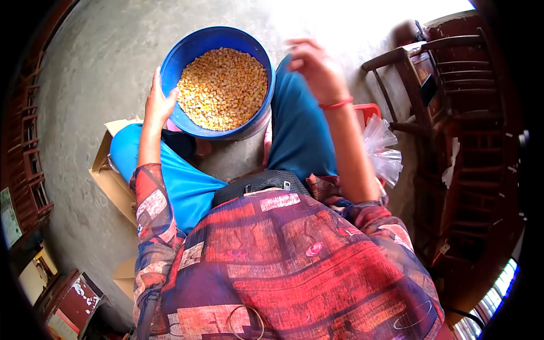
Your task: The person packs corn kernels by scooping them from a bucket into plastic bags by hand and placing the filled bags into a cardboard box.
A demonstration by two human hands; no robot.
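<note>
A round blue bucket (pixel 205 35) stands on the floor between my knees, holding yellow corn kernels (pixel 224 88). My left hand (pixel 161 103) grips its left rim, with the thumb on the inner side and the fingers along the outside. To the right of the bucket, my right hand (pixel 318 68) is raised above my knee, apart from the rim. Motion smears its fingers; they look partly bent, and whether anything is between them cannot be made out. A red band (pixel 335 104) circles that wrist.
A wooden chair (pixel 416 85) stands at the right with a dark flat object on it. Clear plastic bags (pixel 381 148) and a red container (pixel 371 109) are beside my right forearm. An open cardboard box (pixel 113 184) sits by my left leg. Concrete floor (pixel 85 102) surrounds me.
</note>
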